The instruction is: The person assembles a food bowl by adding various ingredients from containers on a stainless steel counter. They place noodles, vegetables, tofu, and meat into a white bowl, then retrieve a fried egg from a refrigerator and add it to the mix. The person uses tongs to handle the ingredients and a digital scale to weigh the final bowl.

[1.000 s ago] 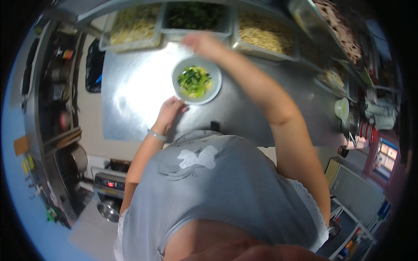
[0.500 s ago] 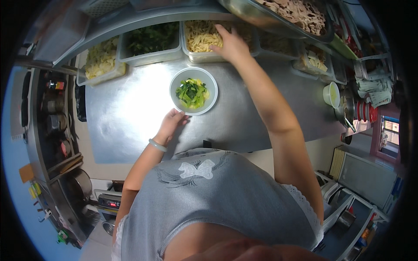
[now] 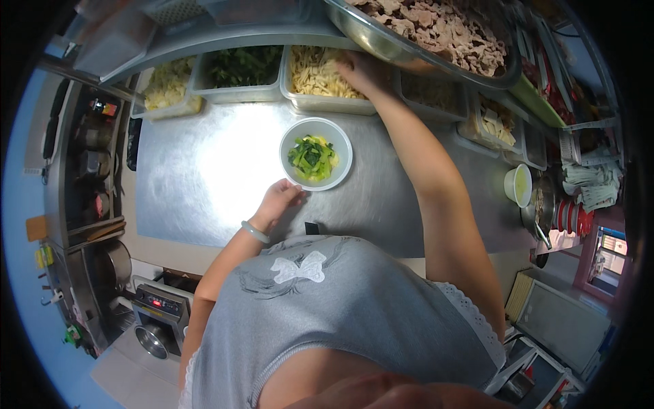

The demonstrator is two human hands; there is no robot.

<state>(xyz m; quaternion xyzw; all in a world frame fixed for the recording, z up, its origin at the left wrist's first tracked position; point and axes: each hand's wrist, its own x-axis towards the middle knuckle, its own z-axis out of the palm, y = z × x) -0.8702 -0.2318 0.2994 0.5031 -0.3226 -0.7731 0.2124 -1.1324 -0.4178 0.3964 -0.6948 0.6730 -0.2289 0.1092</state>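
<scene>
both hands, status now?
Left hand: at the bowl's near rim; grip unclear.
Right hand: in the tub of pale strips; grasp can't be told.

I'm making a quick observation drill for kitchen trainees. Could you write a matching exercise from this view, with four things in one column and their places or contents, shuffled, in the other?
Things
1. left hand
2. right hand
3. pale grey bowl
4. large metal pan

Places or contents
A. among pale yellow strips in a plastic tub
B. full of what looks like meat, upper right
C. at the bowl's near rim
D. on the metal table, holding chopped greens

Pairs: 1-C, 2-A, 3-D, 4-B
</scene>
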